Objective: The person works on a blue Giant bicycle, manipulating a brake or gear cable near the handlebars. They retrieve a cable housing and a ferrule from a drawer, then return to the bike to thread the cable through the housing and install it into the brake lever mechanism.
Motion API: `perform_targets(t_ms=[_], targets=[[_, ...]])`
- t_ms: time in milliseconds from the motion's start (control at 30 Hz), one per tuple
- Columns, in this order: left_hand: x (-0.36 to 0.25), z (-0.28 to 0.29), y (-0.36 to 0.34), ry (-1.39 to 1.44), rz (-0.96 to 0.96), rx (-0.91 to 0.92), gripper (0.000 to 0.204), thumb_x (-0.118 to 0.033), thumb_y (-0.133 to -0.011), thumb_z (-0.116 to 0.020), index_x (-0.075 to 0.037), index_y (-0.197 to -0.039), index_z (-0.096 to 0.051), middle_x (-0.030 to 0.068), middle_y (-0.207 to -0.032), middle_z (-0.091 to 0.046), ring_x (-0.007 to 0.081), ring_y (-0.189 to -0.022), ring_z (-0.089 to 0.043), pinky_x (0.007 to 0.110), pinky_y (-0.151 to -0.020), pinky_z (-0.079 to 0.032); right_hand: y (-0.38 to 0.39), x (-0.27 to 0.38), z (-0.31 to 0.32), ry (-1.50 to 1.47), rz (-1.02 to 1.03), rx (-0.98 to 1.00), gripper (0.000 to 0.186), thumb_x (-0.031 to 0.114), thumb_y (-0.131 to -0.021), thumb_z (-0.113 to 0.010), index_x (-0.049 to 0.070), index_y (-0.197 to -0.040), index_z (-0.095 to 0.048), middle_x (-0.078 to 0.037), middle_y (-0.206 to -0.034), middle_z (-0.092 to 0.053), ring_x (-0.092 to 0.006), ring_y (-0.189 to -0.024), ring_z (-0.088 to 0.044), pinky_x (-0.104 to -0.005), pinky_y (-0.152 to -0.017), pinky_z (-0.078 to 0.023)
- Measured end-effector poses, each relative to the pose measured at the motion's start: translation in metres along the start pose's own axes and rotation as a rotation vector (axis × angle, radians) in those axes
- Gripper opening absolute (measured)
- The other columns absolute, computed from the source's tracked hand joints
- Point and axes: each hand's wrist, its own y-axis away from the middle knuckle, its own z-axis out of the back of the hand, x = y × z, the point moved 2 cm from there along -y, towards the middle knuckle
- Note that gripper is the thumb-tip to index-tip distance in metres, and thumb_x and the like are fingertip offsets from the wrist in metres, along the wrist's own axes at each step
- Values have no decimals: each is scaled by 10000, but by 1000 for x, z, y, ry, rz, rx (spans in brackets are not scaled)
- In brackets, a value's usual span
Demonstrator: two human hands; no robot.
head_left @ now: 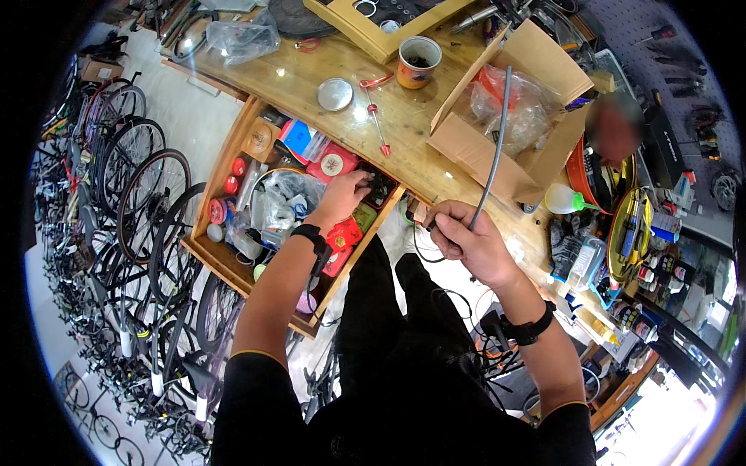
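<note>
The right grip (pixel 458 237) is pinched closed on a grey cable (pixel 498 147), which rises from it past the cardboard box (pixel 475 161) beyond. Below the half-curled left grip (pixel 348 190), contents unclear, lies the wooden drawer (pixel 374 234).

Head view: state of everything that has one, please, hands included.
Left hand: at the drawer's contents, fingers bent, grip unclear
Right hand: closed on the gray cable
Gray cable: held, slightly curved
Wooden drawer: pulled open, filled
Cardboard box: flaps open, plastic bags inside
Orange tin: upright, open-topped
Red quick-release skewer: lying on the bench
</note>
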Motion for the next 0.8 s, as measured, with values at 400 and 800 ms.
perform_targets(t_ms=[400,800], targets=[[-10,1,-16,-708,-106,32,206,-94,-806,-617,-25,-999,-627,167,-944,-682,335,-880,-675,418,-737,-543,0,0,-2,2,-1,-11,183,197,-1015,-494,32,-1030,-571,40,-689,-447,-40,-573,-352,-195,-508,-302],[-15,-32,-54,-1107,-44,347,158,-113,-825,-591,-110,-865,-744,94,-939,-727,257,-849,-711,394,-666,-570,1,-3,-4,-13,16,-11,199,212,-1019,-492,32,-1023,-577,37,-696,-453,-45,-579,-355,-202,-509,-300]])
